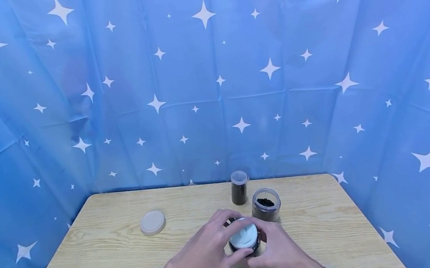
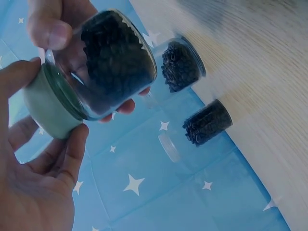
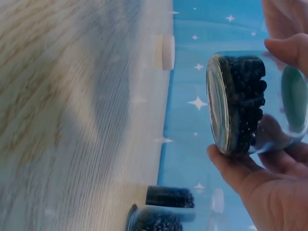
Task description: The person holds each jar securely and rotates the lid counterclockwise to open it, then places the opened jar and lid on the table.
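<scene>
A glass jar (image 2: 118, 62) partly filled with dark, bean-like pieces is held over the table between both hands. My left hand (image 1: 211, 246) grips its pale green lid (image 2: 52, 103), thumb and fingers spread around the lid's rim. The lid sits at the jar's mouth. Around the glass body curl the fingers and thumb of my right hand (image 1: 277, 248). In the right wrist view the dark pieces lie at the jar's base (image 3: 219, 106), with clear glass between them and the lid.
Just beyond the right hand stands an uncovered wide jar (image 1: 267, 215) of dark pieces. Behind it is a narrower jar (image 1: 239, 193) with a pale top. A round whitish lid (image 1: 152, 223) lies on the wooden table (image 1: 103, 254) at left. A blue star-patterned curtain (image 1: 188, 72) surrounds the table.
</scene>
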`<state>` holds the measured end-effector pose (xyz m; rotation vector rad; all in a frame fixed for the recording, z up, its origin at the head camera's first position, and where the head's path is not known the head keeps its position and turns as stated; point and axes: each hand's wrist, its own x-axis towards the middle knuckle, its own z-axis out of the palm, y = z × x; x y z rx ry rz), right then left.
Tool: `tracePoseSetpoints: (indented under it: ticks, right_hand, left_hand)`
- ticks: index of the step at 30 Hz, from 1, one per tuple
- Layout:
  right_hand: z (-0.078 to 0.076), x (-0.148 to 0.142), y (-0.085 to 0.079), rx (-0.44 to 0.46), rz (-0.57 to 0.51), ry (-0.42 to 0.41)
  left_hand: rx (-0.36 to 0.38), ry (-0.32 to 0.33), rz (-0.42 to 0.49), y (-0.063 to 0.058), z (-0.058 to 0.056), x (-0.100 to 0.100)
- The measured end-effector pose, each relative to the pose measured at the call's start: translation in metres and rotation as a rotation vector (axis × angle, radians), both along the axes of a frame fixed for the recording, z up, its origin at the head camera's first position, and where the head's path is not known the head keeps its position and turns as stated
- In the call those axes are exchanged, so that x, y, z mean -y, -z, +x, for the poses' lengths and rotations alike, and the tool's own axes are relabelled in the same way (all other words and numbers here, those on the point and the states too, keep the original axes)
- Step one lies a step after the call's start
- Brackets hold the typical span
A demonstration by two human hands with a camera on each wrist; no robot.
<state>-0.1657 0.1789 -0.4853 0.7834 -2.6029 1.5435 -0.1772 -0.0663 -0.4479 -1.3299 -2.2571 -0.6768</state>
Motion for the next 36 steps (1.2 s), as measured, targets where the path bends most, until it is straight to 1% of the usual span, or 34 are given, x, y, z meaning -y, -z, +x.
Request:
tracePoseSetpoints:
  ticks: [3, 8, 16, 28, 36]
  right_hand:
    - [-0.0003, 0.0016, 0.0005, 0.010, -0.005, 0.012]
    - [-0.0009, 0.0033, 0.0003, 0.020, -0.017, 0.012]
    - [-0.0010, 0.0047, -0.0001, 0.020, -0.011, 0.019]
    - [-0.0012, 0.0057, 0.0011, 0.032, -0.020, 0.021]
    - [-0.0021, 0.0063, 0.0021, -0.002, -0.013, 0.006]
  left_hand:
    - [0.000, -0.033, 0.029, 0.0015, 0.0008, -0.0014]
    - [-0.011, -0.069, 0.071, 0.0046, 0.0019, -0.0035]
    - [-0.012, -0.114, 0.071, 0.0067, 0.0025, -0.0047]
    - [0.008, -0.126, 0.068, 0.0064, 0.0034, -0.0036]
    - [0.004, -0.130, 0.050, 0.0060, 0.0037, -0.0023]
